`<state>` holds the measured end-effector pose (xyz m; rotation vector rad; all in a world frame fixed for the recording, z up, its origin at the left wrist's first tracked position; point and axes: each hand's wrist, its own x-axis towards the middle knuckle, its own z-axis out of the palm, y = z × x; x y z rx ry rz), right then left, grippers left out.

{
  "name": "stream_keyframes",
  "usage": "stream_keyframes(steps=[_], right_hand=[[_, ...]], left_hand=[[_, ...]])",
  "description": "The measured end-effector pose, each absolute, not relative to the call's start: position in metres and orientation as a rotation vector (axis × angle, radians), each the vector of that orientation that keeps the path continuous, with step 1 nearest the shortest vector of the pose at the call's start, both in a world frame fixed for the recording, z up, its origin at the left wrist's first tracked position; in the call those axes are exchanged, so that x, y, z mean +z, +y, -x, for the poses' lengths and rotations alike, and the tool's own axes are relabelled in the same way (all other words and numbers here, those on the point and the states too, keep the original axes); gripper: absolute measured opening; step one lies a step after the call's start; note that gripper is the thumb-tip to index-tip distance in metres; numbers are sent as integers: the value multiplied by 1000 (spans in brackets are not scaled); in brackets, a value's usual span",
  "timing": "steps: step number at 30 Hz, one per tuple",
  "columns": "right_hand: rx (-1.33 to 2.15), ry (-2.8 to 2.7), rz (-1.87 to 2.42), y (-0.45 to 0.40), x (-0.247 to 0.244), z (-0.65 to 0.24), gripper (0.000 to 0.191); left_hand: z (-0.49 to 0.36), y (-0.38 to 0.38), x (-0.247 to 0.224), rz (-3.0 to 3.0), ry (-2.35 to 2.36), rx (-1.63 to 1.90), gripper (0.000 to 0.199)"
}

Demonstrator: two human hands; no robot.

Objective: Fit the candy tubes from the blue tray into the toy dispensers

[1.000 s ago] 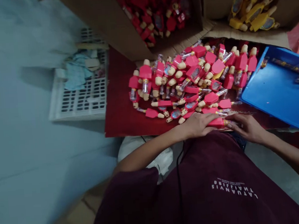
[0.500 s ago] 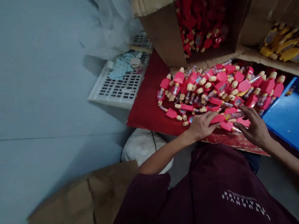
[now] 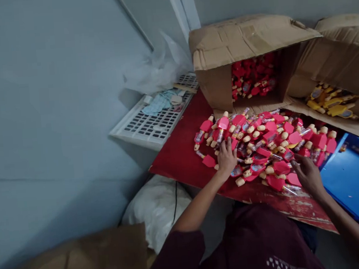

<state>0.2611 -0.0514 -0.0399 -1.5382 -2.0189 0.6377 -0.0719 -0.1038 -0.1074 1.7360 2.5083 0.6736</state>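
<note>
A heap of small red plastic toys [image 3: 270, 137] with cream-coloured knobbed ends and clear tube parts lies in front of me. My left hand [image 3: 227, 159] rests on the heap's left side, fingers stretched out over the toys. At the right front of the heap is my right hand [image 3: 309, 175], its thumb and fingers apart, touching or close beside the toys. I see nothing held in either hand. Some toys under the left fingers are hidden.
Behind the heap, one cardboard box [image 3: 216, 87] contains more red toys; another cardboard box [image 3: 325, 69] holds yellow ones. A blue tray [image 3: 352, 184] stands right. At left are a white slotted crate [image 3: 136, 133] with a light-blue cloth [image 3: 159, 103] and a white sack [image 3: 160, 209] below the red table [image 3: 175, 155].
My left hand has moved left and farther up the heap, away from the toy between both hands. My right hand stays by the front right. The view has tilted up, showing more of the boxes.
</note>
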Motion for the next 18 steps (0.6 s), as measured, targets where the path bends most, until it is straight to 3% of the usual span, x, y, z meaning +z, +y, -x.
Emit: stream_keyframes(steps=[7,12,18], right_hand=[[346,-2118,1392,-30,-45,-231,49],[370,-2053,1513,25,-31,-215,53],[343,-2073,1814,141,-13,-197,52]], left_hand=[[87,-117,-128,-1751,2572,1020,76],[157,-86,-120,-1502,2599,1447,67],[267,37,-100,-995,2466,1207,69]])
